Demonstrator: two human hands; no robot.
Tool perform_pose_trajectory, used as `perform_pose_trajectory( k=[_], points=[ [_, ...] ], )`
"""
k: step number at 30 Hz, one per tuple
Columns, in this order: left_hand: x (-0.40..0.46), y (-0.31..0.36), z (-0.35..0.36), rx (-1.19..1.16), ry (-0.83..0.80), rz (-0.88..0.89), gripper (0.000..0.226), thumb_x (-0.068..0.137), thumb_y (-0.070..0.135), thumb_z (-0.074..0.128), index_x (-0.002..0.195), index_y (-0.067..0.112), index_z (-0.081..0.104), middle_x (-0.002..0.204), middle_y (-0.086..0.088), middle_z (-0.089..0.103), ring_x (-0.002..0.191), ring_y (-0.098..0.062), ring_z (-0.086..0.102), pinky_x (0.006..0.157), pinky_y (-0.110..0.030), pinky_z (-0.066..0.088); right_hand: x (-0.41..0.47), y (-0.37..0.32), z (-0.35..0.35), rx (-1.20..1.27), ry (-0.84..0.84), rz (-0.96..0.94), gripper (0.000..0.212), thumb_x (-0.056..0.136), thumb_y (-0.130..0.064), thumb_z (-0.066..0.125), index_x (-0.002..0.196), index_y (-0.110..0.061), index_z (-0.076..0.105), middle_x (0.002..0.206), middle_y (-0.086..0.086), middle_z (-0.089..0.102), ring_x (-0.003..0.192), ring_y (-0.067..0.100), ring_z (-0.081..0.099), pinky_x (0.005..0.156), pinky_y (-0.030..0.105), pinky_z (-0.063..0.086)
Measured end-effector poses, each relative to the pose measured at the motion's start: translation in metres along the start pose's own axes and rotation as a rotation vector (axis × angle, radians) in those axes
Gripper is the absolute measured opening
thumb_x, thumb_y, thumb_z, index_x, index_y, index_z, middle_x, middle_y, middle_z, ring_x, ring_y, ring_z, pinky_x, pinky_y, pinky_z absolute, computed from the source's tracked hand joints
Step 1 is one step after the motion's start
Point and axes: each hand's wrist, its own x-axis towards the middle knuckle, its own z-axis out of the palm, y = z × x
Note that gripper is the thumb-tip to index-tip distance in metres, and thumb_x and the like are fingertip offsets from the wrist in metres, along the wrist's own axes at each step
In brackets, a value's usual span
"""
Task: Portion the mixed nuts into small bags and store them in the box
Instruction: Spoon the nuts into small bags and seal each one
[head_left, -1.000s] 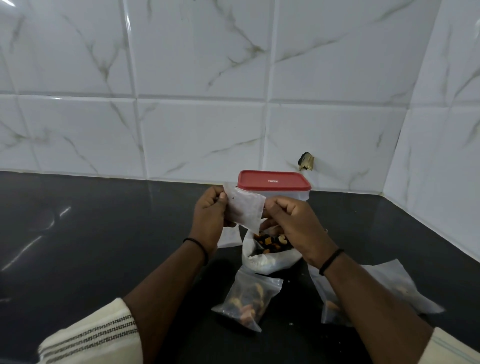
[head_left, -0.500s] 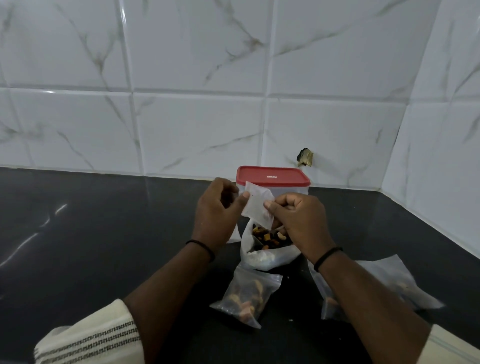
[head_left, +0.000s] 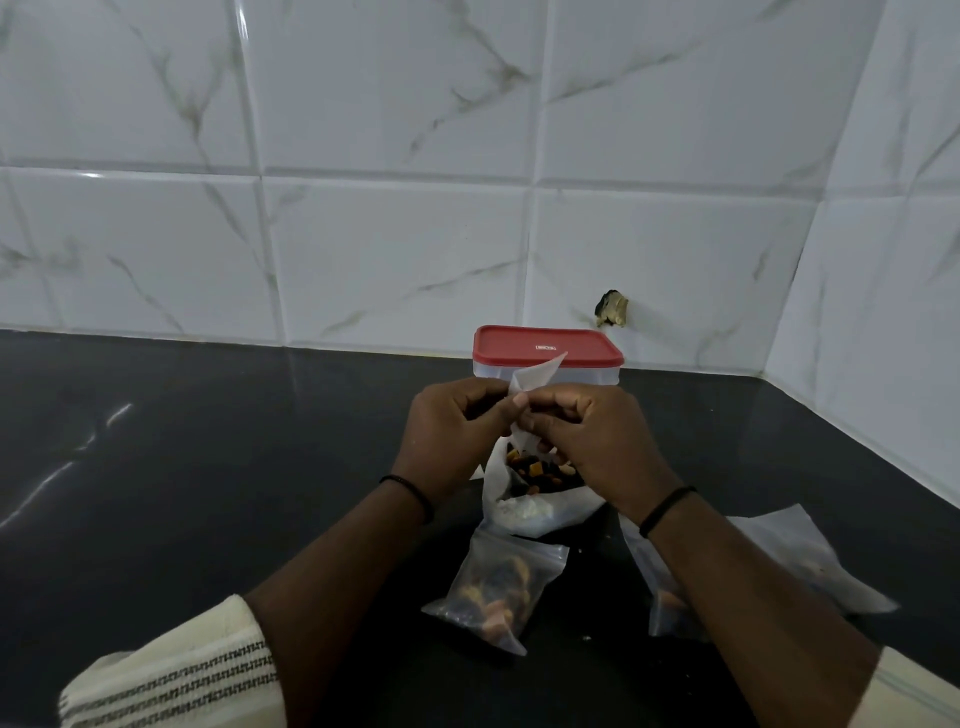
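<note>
My left hand (head_left: 457, 431) and my right hand (head_left: 592, 441) meet above the counter, both pinching a small empty clear bag (head_left: 530, 384) whose corner sticks up between them. Right below them sits a large open bag of mixed nuts (head_left: 535, 483). A filled small bag (head_left: 493, 587) lies on the counter in front of it. Another small bag (head_left: 670, 608) lies under my right forearm, partly hidden. Behind my hands stands the clear box with a red lid (head_left: 545, 348), lid on.
The dark counter (head_left: 208, 467) runs back to white marble-look tiled walls behind and on the right. More clear plastic bags (head_left: 810, 561) lie at the right. A small broken spot (head_left: 613, 309) marks the back wall above the box.
My hands have come closer together and the empty bag between them is now folded narrower, with only a corner showing above the fingers. The view has tilted slightly down.
</note>
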Motion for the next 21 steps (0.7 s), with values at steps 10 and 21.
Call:
perform_pose_trajectory(
  k=[10, 21],
  points=[
    [0.0, -0.0022, 0.0021, 0.017, -0.044, -0.037, 0.025, 0.096, 0.019, 0.059, 0.081, 0.008, 0.074, 0.071, -0.004, 0.071, 0.064, -0.016, 0.068, 0.058, -0.028, 0.055, -0.0001, 0.0042, 0.0016, -0.035, 0.038, -0.04, 0.008, 0.084, -0.012, 0.077, 0.092, -0.015, 0.079, 0.075, -0.011, 0.074, 0.067, 0.003, 0.07, 0.065, 0.015, 0.055],
    [-0.0005, -0.0008, 0.0028, -0.039, -0.079, -0.081, 0.019, 0.096, 0.012, 0.058, 0.088, 0.01, 0.075, 0.07, 0.001, 0.07, 0.064, -0.012, 0.066, 0.06, -0.036, 0.059, 0.0013, 0.0064, 0.0012, -0.02, 0.047, -0.031, 0.006, 0.088, -0.01, 0.072, 0.09, -0.01, 0.078, 0.072, -0.01, 0.072, 0.062, 0.003, 0.068, 0.059, 0.012, 0.051]
  ],
)
